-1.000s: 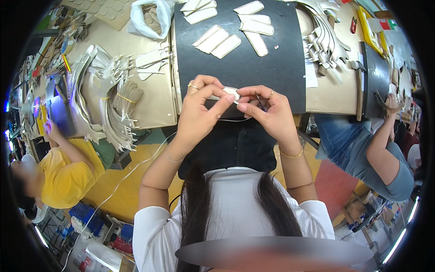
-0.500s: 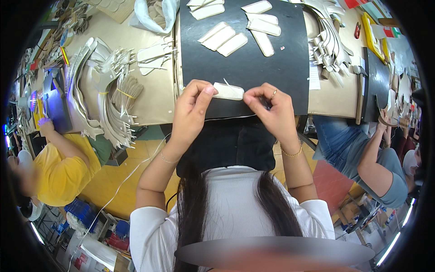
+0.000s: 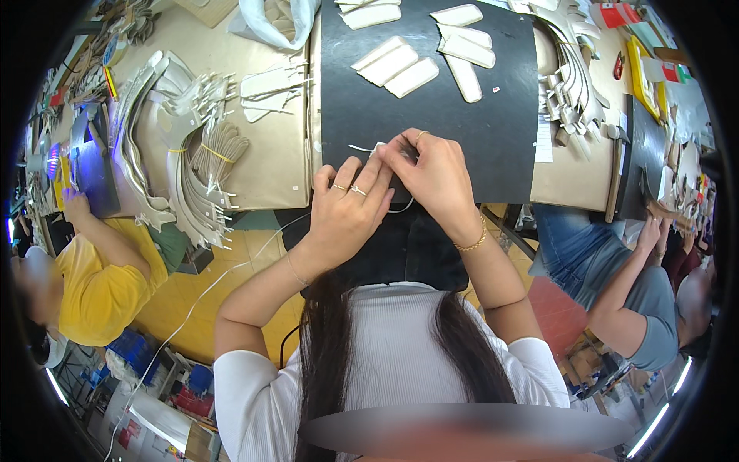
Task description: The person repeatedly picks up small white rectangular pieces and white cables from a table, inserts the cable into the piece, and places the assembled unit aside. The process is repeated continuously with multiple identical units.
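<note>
Pale piece (image 3: pixel 377 149), in plain view half a second ago, now mostly covered above black mat (image 3: pixel 493 158). Right hand (image 3: pixel 433 171) pinches its edge; left hand (image 3: pixel 346 208) fingers extended alongside, grip can't be told. Handling now looks two-handed.

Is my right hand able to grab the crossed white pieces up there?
Probably yes: nothing seems to block the way across the black mat to the crossed white pieces, though the right hand seems busy with a pale piece.
</note>
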`<state>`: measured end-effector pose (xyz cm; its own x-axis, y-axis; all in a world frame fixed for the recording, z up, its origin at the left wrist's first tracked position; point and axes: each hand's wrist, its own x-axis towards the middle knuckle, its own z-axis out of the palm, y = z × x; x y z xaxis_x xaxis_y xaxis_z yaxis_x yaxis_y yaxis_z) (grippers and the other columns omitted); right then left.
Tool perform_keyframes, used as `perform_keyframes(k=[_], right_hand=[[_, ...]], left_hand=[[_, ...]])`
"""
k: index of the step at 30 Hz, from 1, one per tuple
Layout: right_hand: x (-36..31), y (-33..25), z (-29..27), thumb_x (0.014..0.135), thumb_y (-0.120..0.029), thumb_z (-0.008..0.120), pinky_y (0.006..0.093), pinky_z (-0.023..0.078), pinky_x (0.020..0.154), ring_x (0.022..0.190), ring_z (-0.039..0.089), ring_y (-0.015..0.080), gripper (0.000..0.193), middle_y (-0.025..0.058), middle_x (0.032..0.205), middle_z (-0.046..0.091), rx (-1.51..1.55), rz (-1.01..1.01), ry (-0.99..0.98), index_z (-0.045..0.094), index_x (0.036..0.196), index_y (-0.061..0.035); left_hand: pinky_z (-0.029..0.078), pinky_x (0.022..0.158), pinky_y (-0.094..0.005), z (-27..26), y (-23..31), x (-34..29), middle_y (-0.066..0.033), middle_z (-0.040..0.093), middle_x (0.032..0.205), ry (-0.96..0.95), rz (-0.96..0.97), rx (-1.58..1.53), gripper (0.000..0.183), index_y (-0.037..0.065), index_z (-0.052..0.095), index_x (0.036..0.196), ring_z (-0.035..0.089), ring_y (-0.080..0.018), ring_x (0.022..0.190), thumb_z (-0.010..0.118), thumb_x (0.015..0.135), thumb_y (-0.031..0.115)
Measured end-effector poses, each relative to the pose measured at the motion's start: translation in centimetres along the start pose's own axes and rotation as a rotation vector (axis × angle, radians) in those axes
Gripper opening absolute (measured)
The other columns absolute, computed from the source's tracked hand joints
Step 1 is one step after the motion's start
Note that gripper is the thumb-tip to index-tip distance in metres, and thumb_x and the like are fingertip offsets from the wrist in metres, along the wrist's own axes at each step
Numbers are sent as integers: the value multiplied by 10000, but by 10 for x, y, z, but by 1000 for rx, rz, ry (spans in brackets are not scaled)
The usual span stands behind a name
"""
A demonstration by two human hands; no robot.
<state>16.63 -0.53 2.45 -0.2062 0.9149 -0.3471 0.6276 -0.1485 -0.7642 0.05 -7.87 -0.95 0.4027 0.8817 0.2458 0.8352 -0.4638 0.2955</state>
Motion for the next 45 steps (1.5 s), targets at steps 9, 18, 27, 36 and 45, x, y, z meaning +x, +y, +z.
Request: perform_keyframes(k=[9,18,27,36,45], right_hand=[[-2,10,9,925,-270,720,370,479,554,531,631,303,302,183,678,671,-117,-45,177,728,865,25],[-3,7,6,914,-213,723,420,549,632,662,702,380,246,201,705,696,-105,-25,168,708,831,18],[-4,9,0,910,-226,731,424,545,646,683,697,394,263,208,732,700,-82,4,140,713,839,27],[-21,34,-27,901,-246,785,299,467,575,572,582,123,308,121,661,670,-106,84,182,725,881,55],[-21,38,-23,901,-253,774,333,486,597,576,623,214,308,149,677,669,-148,27,209,715,867,47]], left_hand=[[379,956,-430,0,0,0,-50,612,1324,-3,-9,-4,448,73,697,1268,535,-248,1142,778,850,212],[375,965,-432,-1,-1,0,-51,603,1336,-19,-11,-4,450,83,694,1267,531,-248,1151,781,846,216],[389,962,-425,-5,-2,6,-77,584,1437,-57,1,-6,426,69,689,1236,546,-258,1151,781,843,206],[422,1123,-491,-7,0,13,-166,601,1397,-84,28,-42,414,-1,675,1225,540,-339,1328,764,857,164],[427,1123,-497,-9,1,15,-188,596,1368,-113,28,-56,456,13,659,1269,550,-354,1314,769,848,149]])
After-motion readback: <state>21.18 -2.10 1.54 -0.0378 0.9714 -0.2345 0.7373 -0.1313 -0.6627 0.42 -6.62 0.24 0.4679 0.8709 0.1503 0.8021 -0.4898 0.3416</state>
